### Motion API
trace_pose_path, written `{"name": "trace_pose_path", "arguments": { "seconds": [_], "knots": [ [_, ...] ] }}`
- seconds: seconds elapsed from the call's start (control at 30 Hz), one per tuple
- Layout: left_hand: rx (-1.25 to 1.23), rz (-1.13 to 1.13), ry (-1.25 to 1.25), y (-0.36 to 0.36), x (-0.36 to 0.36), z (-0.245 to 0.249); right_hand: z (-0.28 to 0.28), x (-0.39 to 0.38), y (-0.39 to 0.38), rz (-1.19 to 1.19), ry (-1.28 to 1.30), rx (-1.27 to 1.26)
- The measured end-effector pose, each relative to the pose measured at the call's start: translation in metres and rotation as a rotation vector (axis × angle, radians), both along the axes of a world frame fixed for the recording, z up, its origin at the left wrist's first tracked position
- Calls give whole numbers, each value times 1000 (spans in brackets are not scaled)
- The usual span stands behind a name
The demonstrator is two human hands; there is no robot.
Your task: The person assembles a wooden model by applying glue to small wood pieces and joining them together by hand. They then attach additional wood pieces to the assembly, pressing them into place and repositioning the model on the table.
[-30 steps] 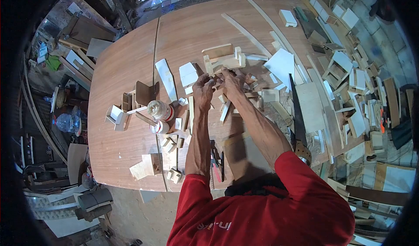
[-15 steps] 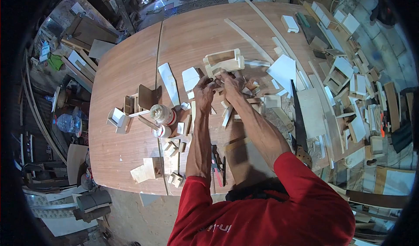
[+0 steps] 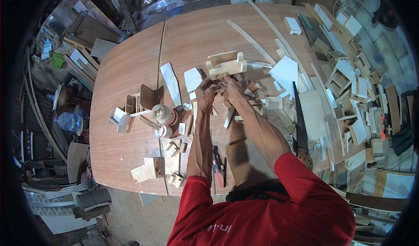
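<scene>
My left hand point(image 3: 206, 90) and my right hand point(image 3: 234, 88) meet over the middle of the table, fingers curled and fingertips close together. Between them is something small, mostly covered by the fingers; I cannot tell what it is. Just beyond them stands a small open wooden box frame point(image 3: 228, 67) with notched end pieces, its near edge right by my right fingertips. A white-faced wooden piece point(image 3: 192, 79) lies left of my left hand. Small wood offcuts point(image 3: 254, 89) are scattered to the right of my right hand.
Left of my forearm stand an open jar point(image 3: 162, 114) and a white pot point(image 3: 163, 131) with a stick. A handsaw point(image 3: 300, 119) lies to the right, beside a pale board point(image 3: 312, 115). Pliers point(image 3: 217, 167) lie near the front edge. Long wood strips point(image 3: 251, 41) stretch across the far side.
My right hand has drawn back slightly from the box frame toward me, and both hands' fingertips stay close together. The whole view has shifted a little.
</scene>
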State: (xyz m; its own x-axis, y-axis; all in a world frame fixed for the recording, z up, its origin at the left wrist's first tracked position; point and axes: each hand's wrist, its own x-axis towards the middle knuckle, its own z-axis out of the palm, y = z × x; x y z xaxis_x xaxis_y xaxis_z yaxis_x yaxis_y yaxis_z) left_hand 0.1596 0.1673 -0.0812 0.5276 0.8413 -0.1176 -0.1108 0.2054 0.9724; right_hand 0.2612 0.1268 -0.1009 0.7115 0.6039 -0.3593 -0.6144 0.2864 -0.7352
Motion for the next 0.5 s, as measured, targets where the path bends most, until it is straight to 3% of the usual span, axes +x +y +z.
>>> {"name": "trace_pose_path", "arguments": {
  "seconds": [0.27, 0.5],
  "knots": [
    [13, -71, -46, 6, -3, -10, -36, 7, 11, -4, 21, 8],
    [-36, -41, -1, 8, 2, -11, -15, 2, 3, 34, 16, -14]
  ]
}}
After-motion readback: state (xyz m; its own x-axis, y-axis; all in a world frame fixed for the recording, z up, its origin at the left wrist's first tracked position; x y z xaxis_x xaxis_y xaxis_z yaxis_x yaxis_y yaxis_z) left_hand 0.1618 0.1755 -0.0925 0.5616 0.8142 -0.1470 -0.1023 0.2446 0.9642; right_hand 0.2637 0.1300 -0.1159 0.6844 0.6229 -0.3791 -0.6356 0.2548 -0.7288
